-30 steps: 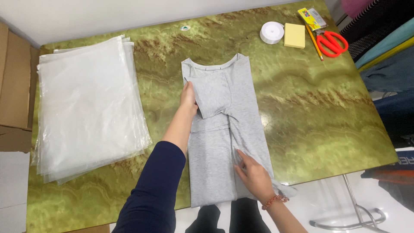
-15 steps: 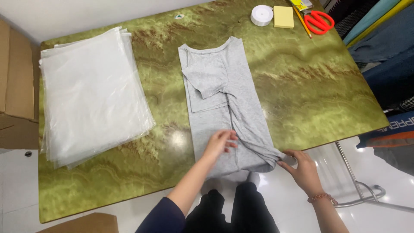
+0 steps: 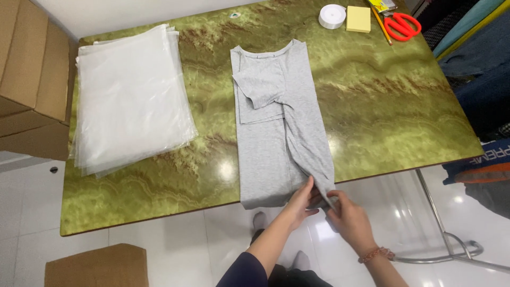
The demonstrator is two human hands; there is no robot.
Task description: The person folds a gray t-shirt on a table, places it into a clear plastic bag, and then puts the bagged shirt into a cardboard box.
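the grey shirt point(image 3: 276, 133) lies flat on the green table point(image 3: 404, 111), folded into a narrow strip. its long axis runs straight away from the person, collar at the far end, hem at the near edge and slightly overhanging it.

both hands meet at the hem's right corner. the left hand point(image 3: 302, 201) rests on the cloth just inside that corner, fingers closed around a fold of fabric. the right hand point(image 3: 350, 218) sits immediately right of it, off the table edge, pinching the same corner. the two hands touch or nearly touch; neither is nearer.

from the hands, the whole shirt extends forward and slightly left. the stack of clear bags point(image 3: 130, 95) lies well to the far left. tape roll point(image 3: 332, 16), yellow pad point(image 3: 358, 18) and scissors point(image 3: 402, 25) sit far ahead, right.
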